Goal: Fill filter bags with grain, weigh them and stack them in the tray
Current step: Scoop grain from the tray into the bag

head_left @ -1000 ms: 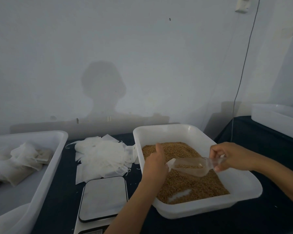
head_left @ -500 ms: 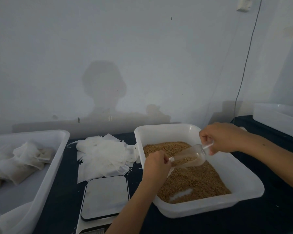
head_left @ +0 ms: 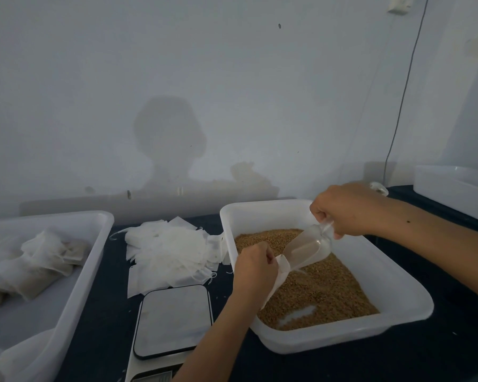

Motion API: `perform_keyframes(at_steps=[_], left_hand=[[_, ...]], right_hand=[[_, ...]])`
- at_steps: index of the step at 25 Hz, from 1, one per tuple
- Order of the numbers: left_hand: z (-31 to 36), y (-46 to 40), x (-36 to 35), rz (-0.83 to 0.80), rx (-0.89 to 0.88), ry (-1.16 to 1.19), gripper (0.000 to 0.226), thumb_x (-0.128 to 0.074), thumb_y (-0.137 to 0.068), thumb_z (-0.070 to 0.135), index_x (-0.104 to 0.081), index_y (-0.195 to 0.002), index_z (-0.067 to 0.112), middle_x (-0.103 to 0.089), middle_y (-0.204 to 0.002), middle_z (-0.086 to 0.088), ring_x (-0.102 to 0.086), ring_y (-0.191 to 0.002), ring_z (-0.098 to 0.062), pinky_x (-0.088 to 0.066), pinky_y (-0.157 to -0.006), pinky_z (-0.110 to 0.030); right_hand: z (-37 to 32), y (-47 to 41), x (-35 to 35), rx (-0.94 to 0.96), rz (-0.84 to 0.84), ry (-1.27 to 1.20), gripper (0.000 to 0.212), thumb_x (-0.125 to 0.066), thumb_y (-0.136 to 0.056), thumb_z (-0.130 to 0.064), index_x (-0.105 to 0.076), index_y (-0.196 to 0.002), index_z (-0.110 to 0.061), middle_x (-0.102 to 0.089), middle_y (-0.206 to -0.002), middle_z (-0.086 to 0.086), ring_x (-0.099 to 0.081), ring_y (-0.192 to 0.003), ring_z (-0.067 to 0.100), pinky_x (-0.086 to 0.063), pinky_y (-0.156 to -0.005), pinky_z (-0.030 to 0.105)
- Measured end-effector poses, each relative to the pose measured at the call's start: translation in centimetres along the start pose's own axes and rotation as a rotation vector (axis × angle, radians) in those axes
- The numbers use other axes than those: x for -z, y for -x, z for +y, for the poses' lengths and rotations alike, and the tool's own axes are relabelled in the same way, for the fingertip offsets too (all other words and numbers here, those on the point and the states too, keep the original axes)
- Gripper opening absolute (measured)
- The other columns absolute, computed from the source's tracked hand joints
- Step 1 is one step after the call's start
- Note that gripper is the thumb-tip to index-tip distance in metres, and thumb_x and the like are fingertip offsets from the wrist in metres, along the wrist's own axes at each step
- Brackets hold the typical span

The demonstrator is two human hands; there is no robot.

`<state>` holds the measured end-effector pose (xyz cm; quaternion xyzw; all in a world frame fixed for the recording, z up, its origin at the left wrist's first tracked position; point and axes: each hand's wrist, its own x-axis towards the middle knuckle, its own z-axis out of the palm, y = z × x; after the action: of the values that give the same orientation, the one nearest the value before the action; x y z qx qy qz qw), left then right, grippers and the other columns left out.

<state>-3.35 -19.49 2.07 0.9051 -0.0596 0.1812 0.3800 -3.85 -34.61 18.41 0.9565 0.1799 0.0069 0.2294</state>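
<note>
Head view, looking down at a dark tabletop (head_left: pixel 439 362) set against a pale wall. Right hand (head_left: pixel 345 209): grip closed round the handle of a clear plastic scoop (head_left: pixel 307 248), which tilts mouth-down toward the left. Left hand (head_left: pixel 255 267): fingers curled, pinching the top of a white filter bag (head_left: pixel 280 274) held open just under the scoop's mouth; bag and scoop meet above the grain (head_left: pixel 323 293). The grain, brown and loose, fills a white plastic tub (head_left: pixel 409 296) right of centre, with a bare patch of tub floor showing near its front edge. A digital scale (head_left: pixel 174 319) with a bare grey platform stands just left of the tub, at the front. Behind the scale lies a loose pile of empty filter bags (head_left: pixel 169 250), touching the tub's left wall. At far left, a white tray (head_left: pixel 94 249) holds several filled bags (head_left: pixel 42 260) lying on their sides in a heap. A second white container (head_left: pixel 453 188) sits at the far right edge, and a thin cable (head_left: pixel 403 97) hangs down the wall above it.
</note>
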Motion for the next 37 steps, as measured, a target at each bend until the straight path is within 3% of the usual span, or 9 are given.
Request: perform_keyframes(at_steps=[7, 10, 13, 16, 20, 23, 26, 30, 37], left_hand=[[0.2, 0.0, 0.3, 0.074, -0.017, -0.036, 0.013, -0.048, -0.092, 0.009, -0.057, -0.084, 0.012, -0.057, -0.079, 0.002, -0.05, -0.07, -0.013, -0.037, -0.058, -0.018], [0.3, -0.1, 0.3, 0.136, -0.002, -0.022, 0.015, -0.041, -0.099, 0.014, -0.048, -0.086, 0.014, -0.053, -0.086, 0.002, -0.047, -0.071, -0.012, -0.035, -0.059, -0.018], [0.2, -0.2, 0.2, 0.14, 0.032, 0.005, 0.015, -0.036, -0.101, 0.014, -0.049, -0.096, 0.01, -0.055, -0.097, -0.003, -0.049, -0.077, -0.014, -0.04, -0.067, -0.021], [0.2, -0.1, 0.2, 0.118, 0.051, -0.003, 0.013, -0.037, -0.1, 0.011, -0.048, -0.103, 0.006, -0.055, -0.106, -0.008, -0.055, -0.089, -0.02, -0.045, -0.076, -0.026], [0.3, 0.0, 0.3, 0.101, 0.05, -0.011, 0.013, -0.037, -0.1, 0.01, -0.048, -0.106, 0.005, -0.055, -0.109, -0.01, -0.055, -0.094, -0.021, -0.047, -0.084, -0.029], [0.2, 0.0, 0.2, 0.106, 0.041, -0.013, 0.013, -0.037, -0.1, 0.01, -0.049, -0.103, 0.006, -0.054, -0.104, -0.007, -0.052, -0.085, -0.015, -0.043, -0.074, -0.022], [0.0, -0.1, 0.2, 0.091, 0.044, -0.006, 0.011, -0.041, -0.099, 0.011, -0.049, -0.091, 0.011, -0.052, -0.091, 0.0, -0.044, -0.073, -0.01, -0.033, -0.059, -0.014], [-0.2, -0.2, 0.1, 0.064, 0.087, 0.068, 0.015, -0.051, -0.095, 0.01, -0.05, -0.081, 0.015, -0.058, -0.084, 0.001, -0.049, -0.072, -0.01, -0.038, -0.062, -0.015], [-0.3, -0.2, 0.0, 0.015, 0.076, 0.039, 0.01, -0.06, -0.092, 0.021, -0.061, -0.087, 0.013, -0.055, -0.078, 0.006, -0.052, -0.072, -0.009, -0.044, -0.067, -0.021]], right_hand=[[2.9, 0.5, -0.5, -0.064, 0.05, -0.1, 0.035, -0.077, -0.073, -0.018, -0.044, -0.066, -0.028, -0.05, -0.072, -0.011, -0.045, -0.064, 0.006, -0.027, -0.051, 0.023], [3.6, 0.8, -3.6, -0.102, -0.054, -0.17, 0.031, -0.077, -0.073, -0.02, -0.047, -0.069, -0.029, -0.054, -0.077, -0.011, -0.053, -0.071, 0.006, -0.04, -0.058, 0.019], [1.6, 0.2, -8.8, -0.029, -0.119, -0.265, 0.024, -0.074, -0.076, -0.021, -0.051, -0.076, -0.028, -0.061, -0.086, -0.009, -0.058, -0.083, 0.007, -0.043, -0.067, 0.015], [0.1, -0.5, -11.5, 0.084, -0.004, -0.322, 0.021, -0.071, -0.079, -0.02, -0.052, -0.078, -0.029, -0.058, -0.083, -0.014, -0.055, -0.084, 0.004, -0.035, -0.063, 0.014], [-2.0, -1.2, -13.1, 0.257, 0.105, -0.408, 0.014, -0.063, -0.085, -0.014, -0.058, -0.086, -0.027, -0.052, -0.079, -0.019, -0.052, -0.083, 0.001, -0.045, -0.073, 0.018], [-1.9, -1.3, -13.8, 0.291, 0.117, -0.497, 0.015, -0.064, -0.084, -0.013, -0.06, -0.088, -0.027, -0.054, -0.081, -0.021, -0.054, -0.083, -0.001, -0.048, -0.078, 0.022], [-0.6, -0.8, -14.2, 0.257, -0.02, -0.746, 0.017, -0.074, -0.078, -0.013, -0.062, -0.085, -0.023, -0.064, -0.092, -0.015, -0.06, -0.092, -0.001, -0.051, -0.087, 0.025], [2.0, 0.6, -13.2, 0.206, -0.06, -1.051, 0.022, -0.078, -0.071, -0.002, -0.065, -0.086, -0.01, -0.07, -0.094, -0.001, -0.066, -0.095, 0.01, -0.053, -0.09, 0.028], [4.8, 1.9, -8.9, 0.057, 0.084, -0.861, 0.02, -0.081, -0.071, -0.008, -0.066, -0.08, -0.017, -0.068, -0.084, -0.007, -0.062, -0.082, -0.001, -0.048, -0.078, 0.026]])
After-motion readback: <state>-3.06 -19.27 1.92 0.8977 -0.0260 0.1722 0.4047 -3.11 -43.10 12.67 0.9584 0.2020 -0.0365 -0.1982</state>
